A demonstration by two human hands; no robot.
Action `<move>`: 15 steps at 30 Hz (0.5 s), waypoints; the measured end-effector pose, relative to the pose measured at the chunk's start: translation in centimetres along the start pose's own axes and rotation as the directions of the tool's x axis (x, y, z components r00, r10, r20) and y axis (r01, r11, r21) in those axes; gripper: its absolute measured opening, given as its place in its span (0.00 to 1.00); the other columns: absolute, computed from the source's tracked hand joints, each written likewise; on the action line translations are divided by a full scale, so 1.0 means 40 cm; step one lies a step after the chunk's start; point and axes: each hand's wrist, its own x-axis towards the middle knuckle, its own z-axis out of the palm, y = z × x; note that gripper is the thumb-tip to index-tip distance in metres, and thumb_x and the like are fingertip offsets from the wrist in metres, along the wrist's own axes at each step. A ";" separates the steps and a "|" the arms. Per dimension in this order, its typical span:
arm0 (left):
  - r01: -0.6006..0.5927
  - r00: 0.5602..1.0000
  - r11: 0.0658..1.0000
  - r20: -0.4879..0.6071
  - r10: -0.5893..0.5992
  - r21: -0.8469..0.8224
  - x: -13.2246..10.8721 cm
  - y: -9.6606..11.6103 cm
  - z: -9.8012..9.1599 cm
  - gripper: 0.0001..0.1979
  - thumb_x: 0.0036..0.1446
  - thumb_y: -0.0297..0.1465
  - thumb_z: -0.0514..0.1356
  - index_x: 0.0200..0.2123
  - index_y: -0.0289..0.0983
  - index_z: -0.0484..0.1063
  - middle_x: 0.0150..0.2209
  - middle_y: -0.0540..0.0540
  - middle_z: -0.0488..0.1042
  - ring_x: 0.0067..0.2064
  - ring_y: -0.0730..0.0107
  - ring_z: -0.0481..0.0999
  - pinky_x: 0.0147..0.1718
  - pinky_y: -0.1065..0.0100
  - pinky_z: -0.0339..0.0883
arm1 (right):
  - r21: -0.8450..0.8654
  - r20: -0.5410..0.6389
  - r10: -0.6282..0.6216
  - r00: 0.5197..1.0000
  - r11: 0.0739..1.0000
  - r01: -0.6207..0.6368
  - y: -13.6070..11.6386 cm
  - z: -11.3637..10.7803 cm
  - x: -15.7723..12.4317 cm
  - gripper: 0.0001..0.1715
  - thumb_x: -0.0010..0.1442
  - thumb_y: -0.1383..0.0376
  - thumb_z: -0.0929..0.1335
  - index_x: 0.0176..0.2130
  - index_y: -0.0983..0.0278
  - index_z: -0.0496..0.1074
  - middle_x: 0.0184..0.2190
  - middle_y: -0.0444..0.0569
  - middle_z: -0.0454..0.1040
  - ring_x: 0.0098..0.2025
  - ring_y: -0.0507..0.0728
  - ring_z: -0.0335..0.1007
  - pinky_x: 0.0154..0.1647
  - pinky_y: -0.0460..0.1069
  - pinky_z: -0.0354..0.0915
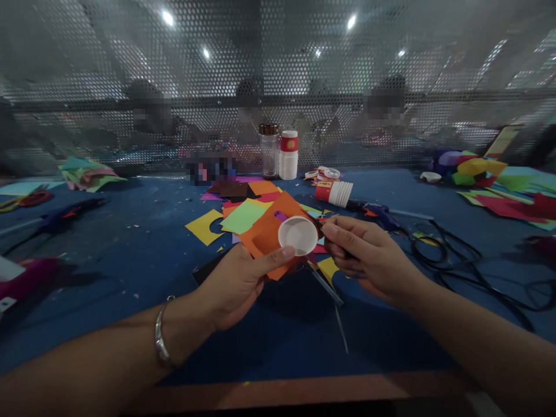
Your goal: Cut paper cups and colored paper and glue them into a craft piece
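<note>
My left hand is closed on a sheet of orange paper and a small white paper cup, the thumb pressed on the cup's near edge. The cup lies against the sheet with its round face towards me. Just right of the cup, my right hand is closed with a thin dark tool at its fingertips; its kind cannot be made out. A small purple piece shows beside the cup's upper left edge. Under my hands, a clear stick points towards me.
Coloured paper is heaped beyond my hands. Behind it stand a glass bottle and stacked paper cups; another cup stack lies sideways. Glue guns lie left and right, with black cable coiled at right. A perforated metal screen rises behind.
</note>
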 end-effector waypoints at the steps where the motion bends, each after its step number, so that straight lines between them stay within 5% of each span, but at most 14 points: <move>1: 0.002 1.000 1.000 -0.001 -0.002 0.001 0.001 -0.001 0.000 0.11 0.51 0.29 0.72 0.40 0.41 0.82 0.44 0.49 0.83 0.45 0.72 0.80 0.46 0.73 0.71 | 0.000 -0.001 -0.005 1.000 1.000 0.005 0.000 0.000 0.000 0.23 0.56 0.50 0.74 0.27 0.63 0.66 0.18 0.36 0.59 0.15 0.42 0.43 0.14 0.43 0.37; 15: -0.054 0.999 0.996 0.002 0.054 0.066 0.007 0.006 -0.008 0.11 0.51 0.30 0.72 0.40 0.39 0.81 0.45 0.48 0.82 0.43 0.72 0.78 0.44 0.72 0.71 | -0.060 0.002 -0.061 0.998 0.996 0.061 0.007 -0.012 0.001 0.21 0.59 0.51 0.73 0.29 0.64 0.68 0.17 0.35 0.54 0.17 0.44 0.42 0.16 0.44 0.38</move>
